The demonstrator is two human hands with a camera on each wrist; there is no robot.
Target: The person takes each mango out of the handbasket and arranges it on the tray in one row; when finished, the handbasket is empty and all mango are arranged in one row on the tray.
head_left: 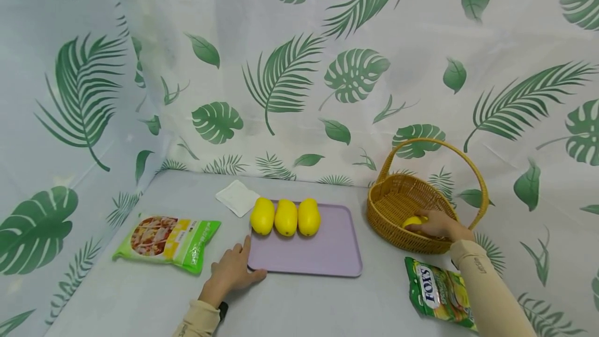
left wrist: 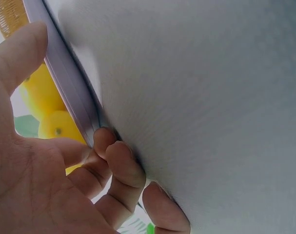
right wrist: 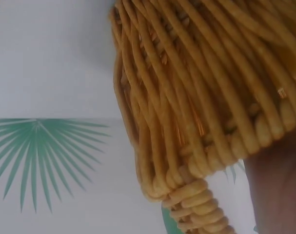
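Note:
My left hand (head_left: 234, 269) rests at the near left corner of a lilac tray (head_left: 327, 254), thumb along the front edge and a finger at the left side. In the left wrist view, the fingertips (left wrist: 121, 156) lie beside the tray's rim on the table. Three yellow oval fruits, one of them a middle fruit (head_left: 286, 217), lie in a row at the tray's far left. My right hand (head_left: 437, 224) reaches into a wicker basket (head_left: 383, 228), its fingers round another yellow fruit (head_left: 412, 221). Woven basket wall (right wrist: 201, 87) hides the fingers in the right wrist view.
A green and white food bag (head_left: 164, 241) lies at the left. Behind the tray sits a white packet (head_left: 236, 197). A green FOX'S bag (head_left: 440, 293) lies before the basket, partly under the right forearm. The basket's tall handle (head_left: 468, 163) arches over it. Leaf-patterned curtains stand behind.

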